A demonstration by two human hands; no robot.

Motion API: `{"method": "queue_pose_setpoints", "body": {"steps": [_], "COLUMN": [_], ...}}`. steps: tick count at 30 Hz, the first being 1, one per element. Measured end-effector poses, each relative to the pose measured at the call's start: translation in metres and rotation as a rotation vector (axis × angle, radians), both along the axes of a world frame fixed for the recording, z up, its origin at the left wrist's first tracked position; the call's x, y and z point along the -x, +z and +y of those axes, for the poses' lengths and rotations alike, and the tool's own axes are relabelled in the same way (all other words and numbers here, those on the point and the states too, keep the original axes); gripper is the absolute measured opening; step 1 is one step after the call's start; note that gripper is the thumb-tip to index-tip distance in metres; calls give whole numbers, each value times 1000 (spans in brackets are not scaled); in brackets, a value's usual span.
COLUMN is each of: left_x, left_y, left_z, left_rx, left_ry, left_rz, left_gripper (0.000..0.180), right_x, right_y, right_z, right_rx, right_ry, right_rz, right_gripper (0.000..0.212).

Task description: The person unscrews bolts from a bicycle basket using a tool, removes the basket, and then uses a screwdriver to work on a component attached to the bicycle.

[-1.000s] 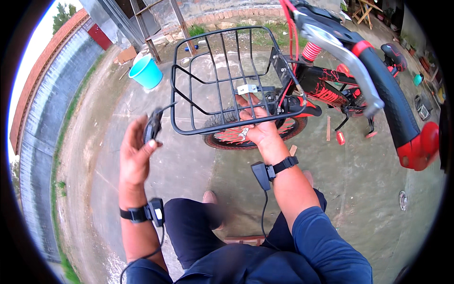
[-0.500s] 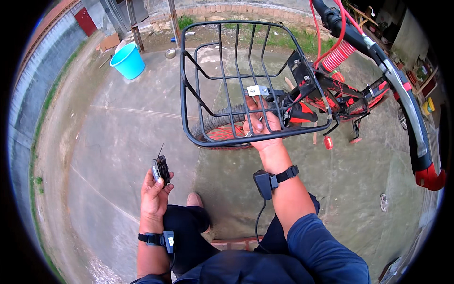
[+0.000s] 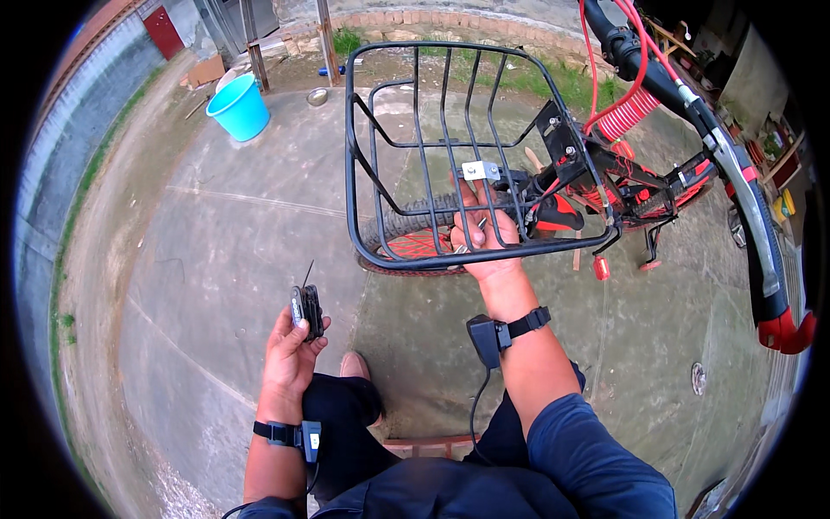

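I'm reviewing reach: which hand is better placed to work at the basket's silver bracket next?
Likely the right hand: seen through the basket, it sits close to the silver bracket. The left hand is farther off, holding a multi-tool.

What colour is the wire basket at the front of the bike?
The wire basket is black, showing best in the head view.
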State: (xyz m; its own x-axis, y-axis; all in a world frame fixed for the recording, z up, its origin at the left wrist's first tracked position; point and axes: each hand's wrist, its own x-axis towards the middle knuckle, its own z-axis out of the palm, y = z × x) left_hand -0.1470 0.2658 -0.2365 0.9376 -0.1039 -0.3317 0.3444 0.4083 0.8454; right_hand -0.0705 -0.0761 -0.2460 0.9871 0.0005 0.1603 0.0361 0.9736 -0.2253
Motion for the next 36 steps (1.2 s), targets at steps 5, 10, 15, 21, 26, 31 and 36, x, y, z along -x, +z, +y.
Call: {"method": "queue_pose_setpoints", "body": {"steps": [5, 10, 15, 21, 26, 31, 36], "left_x": [1, 1, 0, 0, 2, 10, 2], "left_y": [0, -2, -4, -9, -1, 19, 44], "left_z": [1, 2, 3, 5, -4, -24, -58], "left_rx": [-23, -39, -58, -64, -94, -62, 15], "left_ry": [0, 12, 21, 30, 20, -28, -75], "left_rz": [2, 18, 19, 24, 28, -42, -148], "left_gripper": [43, 42, 38, 35, 38, 43, 45], "right_x": [-1, -2, -4, -4, -7, -1, -3], "right_y": [2, 0, 2, 10, -1, 6, 4], "right_z": [-1, -1, 2, -3, -1, 2, -1], "right_rx": [-4, -48, -91, -64, -90, -70, -66], "right_ry": [40, 39, 33, 60, 67, 58, 80], "right_rz": [-53, -41, -34, -144, -75, -67, -56], "right_gripper": [40, 40, 38, 34, 33, 31, 29]}}
